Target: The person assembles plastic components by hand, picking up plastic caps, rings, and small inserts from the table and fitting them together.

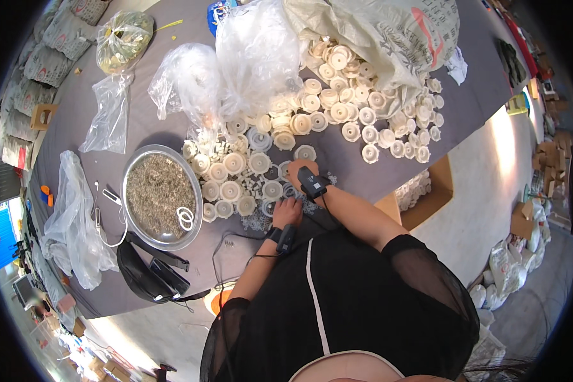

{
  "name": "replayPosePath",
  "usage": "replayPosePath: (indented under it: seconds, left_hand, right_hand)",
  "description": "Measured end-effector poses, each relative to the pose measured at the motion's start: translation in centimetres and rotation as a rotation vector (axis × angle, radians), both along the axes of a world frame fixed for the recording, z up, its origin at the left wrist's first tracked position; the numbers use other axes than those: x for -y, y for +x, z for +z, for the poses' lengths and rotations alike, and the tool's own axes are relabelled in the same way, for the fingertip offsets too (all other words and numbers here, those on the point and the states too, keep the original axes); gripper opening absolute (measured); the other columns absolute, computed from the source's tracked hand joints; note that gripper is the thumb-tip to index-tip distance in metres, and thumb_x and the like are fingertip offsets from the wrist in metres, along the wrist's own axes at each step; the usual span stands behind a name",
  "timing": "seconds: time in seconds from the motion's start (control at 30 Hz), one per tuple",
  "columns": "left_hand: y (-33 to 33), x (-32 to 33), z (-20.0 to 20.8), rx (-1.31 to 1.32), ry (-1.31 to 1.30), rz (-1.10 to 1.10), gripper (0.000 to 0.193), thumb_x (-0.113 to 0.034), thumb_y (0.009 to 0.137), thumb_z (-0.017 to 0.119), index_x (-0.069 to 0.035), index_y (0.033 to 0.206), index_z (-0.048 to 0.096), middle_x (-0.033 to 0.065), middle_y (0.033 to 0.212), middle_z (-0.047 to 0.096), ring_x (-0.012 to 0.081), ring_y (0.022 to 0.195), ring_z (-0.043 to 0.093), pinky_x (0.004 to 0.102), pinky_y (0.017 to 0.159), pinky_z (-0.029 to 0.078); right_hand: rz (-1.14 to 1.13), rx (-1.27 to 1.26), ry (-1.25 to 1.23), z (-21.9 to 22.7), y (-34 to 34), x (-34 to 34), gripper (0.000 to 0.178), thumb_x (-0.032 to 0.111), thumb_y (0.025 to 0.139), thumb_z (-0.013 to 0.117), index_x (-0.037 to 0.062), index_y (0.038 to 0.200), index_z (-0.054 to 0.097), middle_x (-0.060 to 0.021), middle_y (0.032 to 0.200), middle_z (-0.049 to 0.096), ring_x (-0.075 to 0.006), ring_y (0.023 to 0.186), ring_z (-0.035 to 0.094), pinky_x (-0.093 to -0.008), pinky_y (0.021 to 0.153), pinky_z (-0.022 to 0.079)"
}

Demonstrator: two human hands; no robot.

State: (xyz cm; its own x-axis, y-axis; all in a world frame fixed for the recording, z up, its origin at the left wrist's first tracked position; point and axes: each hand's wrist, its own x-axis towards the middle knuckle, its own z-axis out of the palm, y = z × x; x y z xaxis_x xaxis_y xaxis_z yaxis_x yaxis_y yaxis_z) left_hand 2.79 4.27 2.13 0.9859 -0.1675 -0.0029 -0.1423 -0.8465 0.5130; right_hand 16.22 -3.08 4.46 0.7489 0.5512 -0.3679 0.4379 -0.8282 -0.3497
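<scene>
Close together at the table's near edge, my hands work among round plastic parts. My left hand (288, 213) has its fingers curled beside a scatter of small clear plastic pieces (254, 221). Just above it, my right hand (297, 169) is bent inward with closed fingers, next to a translucent round part (283, 170). What either hand grips is too small and too covered to make out. Cream flanged wheels (234, 163) lie left of the hands, with small pale pieces between them. One more wheel (305, 153) sits just beyond my right hand.
A large clear basin (197, 210) of small grey-brown pieces stands left, with two white rings on top. A black waist bag (140, 270) lies nearer. Clear plastic bags (251, 57) and a woven sack (388, 32) spilling wheels fill the far side. A cardboard box (436, 197) stands right.
</scene>
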Motion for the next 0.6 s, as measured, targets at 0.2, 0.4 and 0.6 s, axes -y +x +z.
replayPosePath:
  seconds: [0.2,0.4,0.6]
  left_hand:
    - [-0.2,-0.4,-0.6,-0.013,-0.075,0.002,0.016,-0.016,0.07,0.056,-0.008,0.083,0.055,0.0079,0.079,0.051,0.025,0.076,0.051,0.0353,0.067,0.038]
    - [-0.6,-1.5,0.5,-0.029,-0.173,0.025,0.018,-0.016,0.068,0.058,-0.008,0.084,0.055,0.0086,0.081,0.052,0.0271,0.074,0.051,0.0364,0.064,0.04]
    - [-2.2,-2.4,-0.4,-0.056,-0.177,0.05,0.014,-0.015,0.067,0.055,-0.009,0.08,0.053,0.0101,0.075,0.049,0.0307,0.067,0.05,0.0397,0.06,0.041]
  right_hand:
    - [0.035,0.051,0.023,0.0,-0.2,0.0,0.015,0.013,0.067,0.052,0.0056,0.071,0.064,-0.0159,0.071,0.061,-0.0291,0.068,0.06,-0.0363,0.057,0.048]
    - [0.05,-0.038,-0.02,-0.1,0.4,-0.3,0.021,0.024,0.071,0.056,0.0044,0.072,0.062,-0.0158,0.074,0.059,-0.0293,0.072,0.059,-0.0379,0.059,0.047]
    - [0.117,-0.047,-0.123,-0.6,-0.5,-1.7,0.029,0.033,0.071,0.053,0.0049,0.074,0.062,-0.0158,0.073,0.06,-0.0297,0.068,0.06,-0.0378,0.059,0.048]
